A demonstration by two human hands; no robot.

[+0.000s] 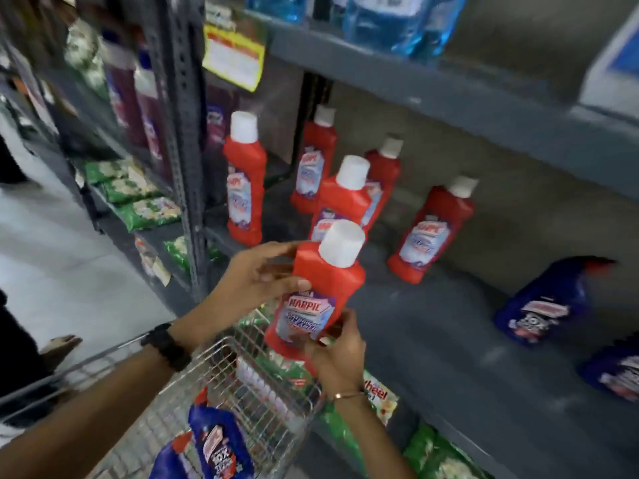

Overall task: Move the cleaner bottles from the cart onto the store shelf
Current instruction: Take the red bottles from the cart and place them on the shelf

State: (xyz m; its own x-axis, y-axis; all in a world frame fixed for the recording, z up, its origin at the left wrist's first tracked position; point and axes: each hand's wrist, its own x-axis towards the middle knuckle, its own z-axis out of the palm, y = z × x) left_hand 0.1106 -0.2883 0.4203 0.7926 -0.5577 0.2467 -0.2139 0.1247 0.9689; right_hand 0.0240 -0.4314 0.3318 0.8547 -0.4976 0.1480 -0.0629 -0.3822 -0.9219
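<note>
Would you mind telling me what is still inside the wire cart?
In the wire cart, two dark blue cleaner bottles lie near its front, with green packets deeper in. Both arms and the held red bottle hide anything else.

Your grey shelf [432, 326] has five red bottles standing on it just past your hands [262, 281]: one [243, 188] at the front left edge, three [345, 195] bunched right behind the spot you're reaching at, one [430, 233] off to the right near the back wall. Further right, two dark blue bottles [543, 305] sit near the front edge.
</note>
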